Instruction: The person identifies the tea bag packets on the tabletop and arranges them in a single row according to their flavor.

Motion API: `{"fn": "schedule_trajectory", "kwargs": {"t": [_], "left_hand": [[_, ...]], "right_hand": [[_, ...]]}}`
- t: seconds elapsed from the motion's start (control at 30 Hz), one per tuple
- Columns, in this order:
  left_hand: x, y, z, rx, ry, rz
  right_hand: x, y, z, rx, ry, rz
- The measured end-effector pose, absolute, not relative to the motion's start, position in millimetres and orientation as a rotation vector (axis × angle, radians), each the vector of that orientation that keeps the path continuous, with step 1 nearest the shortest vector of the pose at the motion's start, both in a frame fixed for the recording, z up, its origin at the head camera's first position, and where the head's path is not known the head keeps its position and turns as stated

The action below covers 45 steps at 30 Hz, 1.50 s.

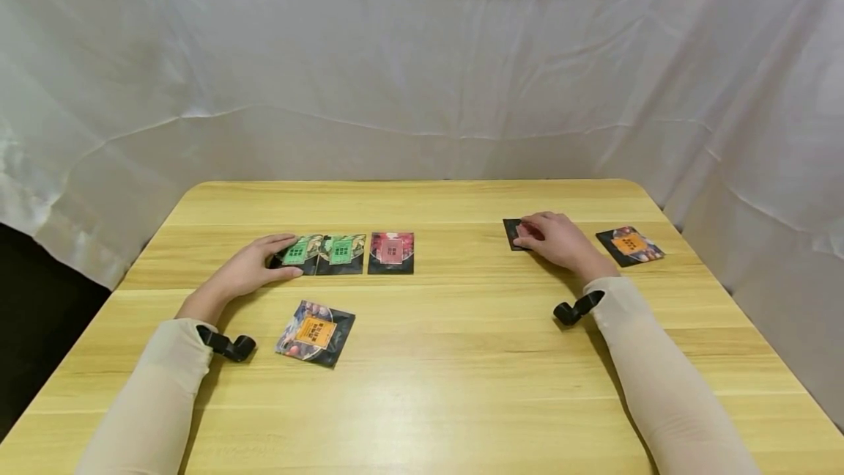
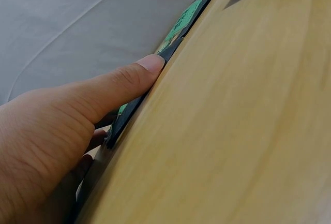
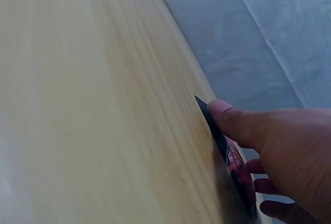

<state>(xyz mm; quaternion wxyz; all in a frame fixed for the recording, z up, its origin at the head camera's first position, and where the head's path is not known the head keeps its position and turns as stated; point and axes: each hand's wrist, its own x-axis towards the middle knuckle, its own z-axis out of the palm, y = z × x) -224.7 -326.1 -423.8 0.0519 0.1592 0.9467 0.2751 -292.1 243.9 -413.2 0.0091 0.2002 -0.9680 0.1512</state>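
My left hand (image 1: 253, 266) is at the left end of a row of flat packets. Its thumb lies along the near edge of the leftmost green-labelled packet (image 1: 298, 255), and its fingers reach round the far side, holding it between them. A second green-labelled packet (image 1: 341, 253) adjoins it, followed by a red-labelled packet (image 1: 391, 253). Farther right, my right hand (image 1: 557, 239) grips a black and red packet (image 3: 239, 175), the thumb on its black end and the fingers along its other side. My palm and fingers cover part of it in the head view.
An orange-labelled packet (image 1: 316, 333) lies askew in front of the row, near my left wrist. Another orange-labelled packet (image 1: 631, 245) rests right of my right hand. The wooden table (image 1: 448, 387) ends at a pale curtain (image 1: 422, 79) behind.
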Motion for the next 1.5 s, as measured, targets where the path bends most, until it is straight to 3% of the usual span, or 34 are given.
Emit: {"fn": "schedule_trajectory", "kwargs": {"t": [0.73,1.5], "left_hand": [[-224,-327,-423,0.490,2.880,0.824],[-226,-327,-425,0.493,2.893,0.810]], "right_hand": [[-281,229,-407,0.516,-3.102,0.293],[-285,222,-410,0.737,-3.054,0.515]]}}
